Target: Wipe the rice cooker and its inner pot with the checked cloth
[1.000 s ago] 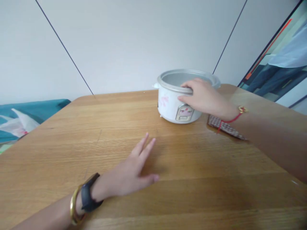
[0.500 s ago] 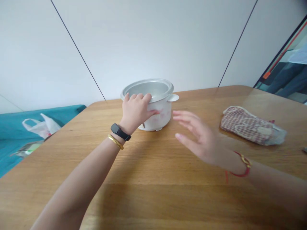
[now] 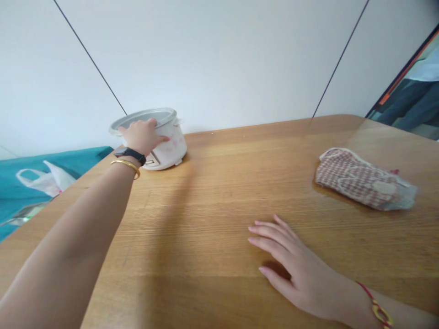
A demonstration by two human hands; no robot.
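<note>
Head view: a round, white, pink-flowered cooker (image 3: 174, 148) is gripped at its rim (image 3: 171, 119) by the left hand (image 3: 141, 137), likely for purchase; the right hand (image 3: 295, 265) is spread, empty.

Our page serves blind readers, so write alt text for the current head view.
A person's left hand grips a white, lidless cooker at the far left of a wooden table. The right hand, open and holding nothing, is at the near right, with a checked cloth beyond it.
</note>
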